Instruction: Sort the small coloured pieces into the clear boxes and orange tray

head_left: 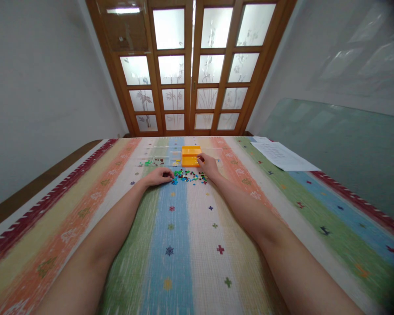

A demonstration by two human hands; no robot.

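Observation:
A loose heap of small coloured pieces [186,176], mostly green, blue, dark and red, lies on the tablecloth. My left hand [158,176] rests at the heap's left edge, fingers curled together near the blue pieces; whatever they pinch is too small to name. Behind the heap stands an orange open box [191,151] with two shallow sections. Over the right side of its front section, my right hand [209,166] has thumb and fingertips drawn together, and any piece between them is hidden. Left of the box, a clear tray [166,158] holds small groups of green, dark brown and yellow pieces.
A striped, patterned tablecloth [174,271] covers the table. White printed sheets [282,156] lie at the back right. A pale green panel [341,148] stands along the right side. Wooden doors with glass panes [192,83] close off the far end.

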